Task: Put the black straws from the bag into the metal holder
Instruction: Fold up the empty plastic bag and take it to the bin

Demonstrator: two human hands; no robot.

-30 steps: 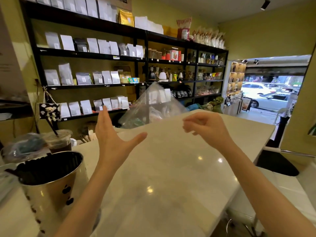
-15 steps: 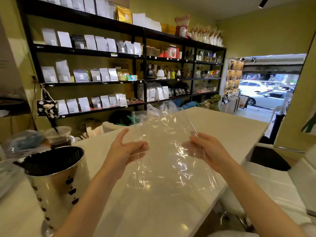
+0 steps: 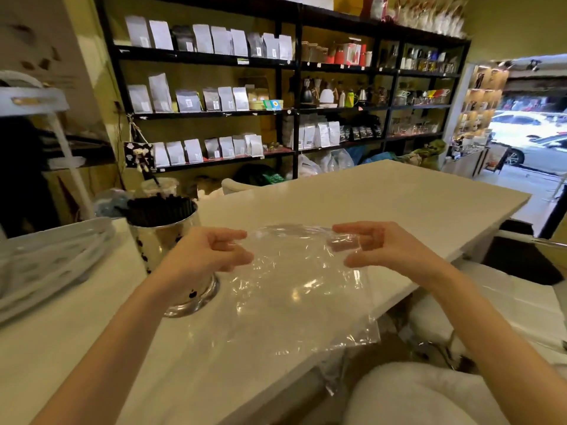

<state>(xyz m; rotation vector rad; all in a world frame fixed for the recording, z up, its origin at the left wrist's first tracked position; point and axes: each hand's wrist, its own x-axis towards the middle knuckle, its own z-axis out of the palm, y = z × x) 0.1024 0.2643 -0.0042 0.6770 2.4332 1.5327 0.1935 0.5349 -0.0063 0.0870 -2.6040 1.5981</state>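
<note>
A clear plastic bag (image 3: 294,289) lies flat over the white counter (image 3: 383,197), with no straws showing inside it. My left hand (image 3: 211,254) pinches its top left corner and my right hand (image 3: 372,245) pinches its top right corner. The shiny metal holder (image 3: 162,240) with black spots stands upright just left of my left hand. It is packed with black straws (image 3: 159,208) whose ends fill its mouth. My left wrist hides part of the holder's base.
A white tray (image 3: 52,262) sits at the left. An iced drink cup (image 3: 159,187) stands behind the holder. Black shelves (image 3: 276,111) of pouches line the back wall. A white cushioned seat (image 3: 521,296) is at the right, below the counter edge.
The bag was airborne at the far side, then caught in both hands. Now it is pulled flat and lower on the counter, and the view has shifted so the holder sits nearer the middle.
</note>
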